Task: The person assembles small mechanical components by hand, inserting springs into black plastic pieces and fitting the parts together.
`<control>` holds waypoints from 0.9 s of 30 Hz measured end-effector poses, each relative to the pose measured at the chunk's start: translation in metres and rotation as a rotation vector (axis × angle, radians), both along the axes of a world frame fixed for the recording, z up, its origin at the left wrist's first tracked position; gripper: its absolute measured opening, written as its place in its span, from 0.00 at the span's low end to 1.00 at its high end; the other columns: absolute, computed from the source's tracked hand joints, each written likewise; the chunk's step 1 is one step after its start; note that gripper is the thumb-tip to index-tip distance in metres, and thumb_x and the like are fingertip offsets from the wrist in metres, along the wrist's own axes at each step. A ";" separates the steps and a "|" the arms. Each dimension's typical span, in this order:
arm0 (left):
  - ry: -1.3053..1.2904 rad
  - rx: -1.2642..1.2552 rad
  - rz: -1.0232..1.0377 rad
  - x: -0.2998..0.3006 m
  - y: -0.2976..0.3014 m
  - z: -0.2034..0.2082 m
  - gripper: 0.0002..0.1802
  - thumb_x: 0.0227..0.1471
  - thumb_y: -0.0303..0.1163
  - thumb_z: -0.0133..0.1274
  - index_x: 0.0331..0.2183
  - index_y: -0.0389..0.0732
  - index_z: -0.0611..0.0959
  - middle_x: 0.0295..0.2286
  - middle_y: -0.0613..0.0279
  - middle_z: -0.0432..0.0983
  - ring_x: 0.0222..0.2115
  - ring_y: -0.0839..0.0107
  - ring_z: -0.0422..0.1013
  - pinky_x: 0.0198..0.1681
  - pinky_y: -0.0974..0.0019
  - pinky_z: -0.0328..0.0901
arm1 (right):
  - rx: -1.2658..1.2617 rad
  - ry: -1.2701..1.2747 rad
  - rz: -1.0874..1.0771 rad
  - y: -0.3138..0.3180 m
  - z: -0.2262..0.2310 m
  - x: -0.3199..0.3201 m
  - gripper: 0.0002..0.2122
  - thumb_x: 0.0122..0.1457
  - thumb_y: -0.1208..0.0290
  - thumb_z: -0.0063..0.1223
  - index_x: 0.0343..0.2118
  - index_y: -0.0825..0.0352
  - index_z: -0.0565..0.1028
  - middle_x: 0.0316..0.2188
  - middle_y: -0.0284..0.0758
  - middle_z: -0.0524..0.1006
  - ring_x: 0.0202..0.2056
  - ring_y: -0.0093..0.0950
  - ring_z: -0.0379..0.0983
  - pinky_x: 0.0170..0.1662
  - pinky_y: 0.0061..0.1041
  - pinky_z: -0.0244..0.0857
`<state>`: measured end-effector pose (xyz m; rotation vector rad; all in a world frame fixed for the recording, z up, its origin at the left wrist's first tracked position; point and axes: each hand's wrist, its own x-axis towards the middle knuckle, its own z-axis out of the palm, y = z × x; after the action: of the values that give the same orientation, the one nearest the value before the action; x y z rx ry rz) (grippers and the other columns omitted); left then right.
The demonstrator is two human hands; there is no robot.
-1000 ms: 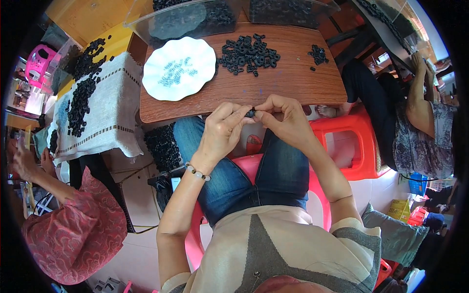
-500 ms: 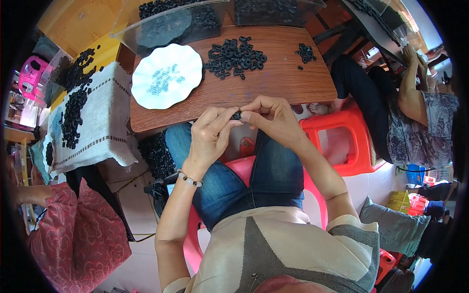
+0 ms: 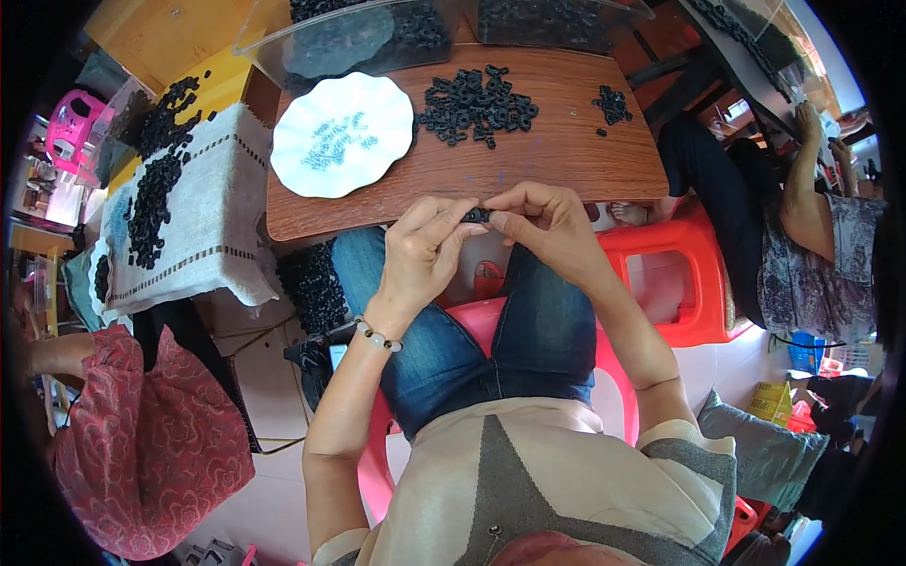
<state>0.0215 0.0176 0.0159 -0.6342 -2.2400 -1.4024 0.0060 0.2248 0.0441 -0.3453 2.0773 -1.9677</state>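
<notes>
Over my lap, at the near edge of the wooden table point(image 3: 576, 165), a small black plastic part point(image 3: 477, 216) sits between my two hands. My left hand point(image 3: 422, 247), with a beaded bracelet at its wrist, pinches the part's left side between thumb and fingers. The thumb and forefinger of my right hand point(image 3: 552, 226) close on its right end; whether they also hold some tinier piece is hidden. Beyond my hands lies a pile of similar black parts point(image 3: 478, 106). A white scalloped plate point(image 3: 293, 156) to its left carries many tiny pale, see-through pieces point(image 3: 340, 141).
Transparent boxes point(image 3: 377, 42) of black parts line the table's back. A smaller cluster of black parts point(image 3: 613, 104) lies at the right. A cloth-covered table point(image 3: 212, 179) with more parts stands left, near a person in red point(image 3: 151, 443). Right are a red stool point(image 3: 661, 283) and another seated person.
The whole view has shifted slightly, so the table and plate appear further right and higher. My hands remain together, and more of the black part now shows between my fingers.
</notes>
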 end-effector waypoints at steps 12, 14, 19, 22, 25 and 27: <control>-0.287 0.272 0.001 0.002 0.001 0.010 0.14 0.51 0.26 0.67 0.42 0.37 0.89 0.32 0.59 0.83 0.31 0.74 0.76 0.34 0.72 0.69 | -0.061 -0.035 0.035 -0.001 -0.003 0.000 0.09 0.61 0.75 0.65 0.42 0.71 0.81 0.33 0.31 0.82 0.32 0.16 0.74 0.36 0.16 0.69; -0.302 0.284 -0.011 0.003 0.002 0.006 0.16 0.50 0.27 0.68 0.43 0.37 0.89 0.31 0.62 0.82 0.31 0.76 0.73 0.35 0.73 0.67 | -0.065 -0.025 0.025 -0.004 -0.003 0.002 0.09 0.60 0.75 0.65 0.42 0.71 0.81 0.33 0.30 0.81 0.32 0.15 0.74 0.36 0.15 0.68; -0.333 0.292 -0.017 0.004 0.004 0.007 0.17 0.50 0.28 0.69 0.44 0.36 0.88 0.30 0.66 0.80 0.31 0.79 0.70 0.36 0.75 0.65 | -0.073 0.039 -0.008 -0.009 -0.002 0.006 0.09 0.60 0.73 0.66 0.41 0.70 0.81 0.31 0.28 0.80 0.32 0.14 0.73 0.36 0.15 0.67; -0.326 0.294 -0.016 0.003 0.004 0.006 0.17 0.50 0.28 0.68 0.44 0.36 0.88 0.30 0.66 0.80 0.31 0.79 0.70 0.36 0.75 0.65 | -0.063 0.040 -0.013 -0.010 -0.002 0.006 0.09 0.60 0.73 0.66 0.41 0.70 0.81 0.30 0.28 0.79 0.31 0.14 0.72 0.36 0.15 0.67; -0.305 0.277 -0.012 0.003 0.005 0.003 0.17 0.51 0.27 0.68 0.44 0.36 0.88 0.30 0.66 0.79 0.31 0.79 0.70 0.36 0.74 0.66 | -0.054 0.019 -0.010 -0.009 -0.005 0.006 0.09 0.61 0.72 0.66 0.41 0.70 0.81 0.30 0.27 0.79 0.31 0.14 0.72 0.36 0.15 0.67; -0.320 0.284 -0.017 0.003 0.005 0.003 0.16 0.51 0.27 0.67 0.44 0.36 0.88 0.31 0.66 0.79 0.31 0.79 0.70 0.37 0.74 0.66 | -0.053 0.005 -0.006 -0.009 -0.007 0.005 0.09 0.61 0.72 0.66 0.40 0.70 0.81 0.30 0.27 0.79 0.31 0.14 0.72 0.35 0.15 0.67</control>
<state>0.0242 0.0221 0.0191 -0.3541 -2.2032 -1.8991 0.0109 0.2157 0.0371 -0.3559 2.0342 -2.0304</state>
